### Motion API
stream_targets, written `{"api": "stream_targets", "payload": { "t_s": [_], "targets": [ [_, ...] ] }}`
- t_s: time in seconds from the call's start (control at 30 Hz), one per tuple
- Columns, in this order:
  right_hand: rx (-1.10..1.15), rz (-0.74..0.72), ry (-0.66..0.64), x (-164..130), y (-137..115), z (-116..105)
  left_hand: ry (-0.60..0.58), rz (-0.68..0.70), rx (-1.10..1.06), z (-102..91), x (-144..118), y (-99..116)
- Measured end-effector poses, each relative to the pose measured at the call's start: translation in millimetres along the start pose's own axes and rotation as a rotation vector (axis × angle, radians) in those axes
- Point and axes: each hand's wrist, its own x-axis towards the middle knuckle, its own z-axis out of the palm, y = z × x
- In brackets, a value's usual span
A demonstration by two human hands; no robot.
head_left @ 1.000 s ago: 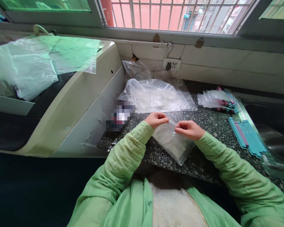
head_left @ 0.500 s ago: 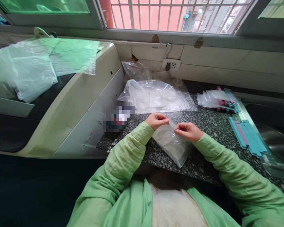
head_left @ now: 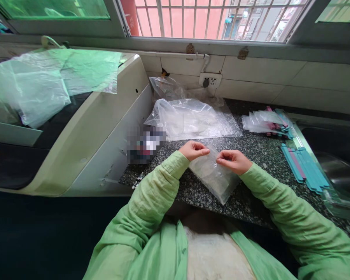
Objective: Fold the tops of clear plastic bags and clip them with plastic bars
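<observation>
A small clear plastic bag lies slanted on the speckled dark counter, close to its front edge. My left hand pinches the bag's top edge at its left corner. My right hand pinches the same edge a little to the right. Both sleeves are light green. The bag looks flat, and I cannot tell whether anything is inside it.
A heap of clear plastic bags lies behind my hands. Teal and pink flat sticks lie at the right, with more packed bags behind them. A metal sink is at far right, a white appliance at left.
My hands and the small bag have stayed nearly in place; the fingers have shifted slightly along the bag's top edge.
</observation>
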Motion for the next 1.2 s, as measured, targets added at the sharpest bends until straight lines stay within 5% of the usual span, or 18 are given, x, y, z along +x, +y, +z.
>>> {"api": "stream_targets", "payload": {
  "t_s": [1.2],
  "targets": [
    [-0.007, 0.051, 0.074, -0.3, 7.2, -14.6, 0.22, 0.046, -0.003, -2.7, -0.6, 10.5]
  ]
}}
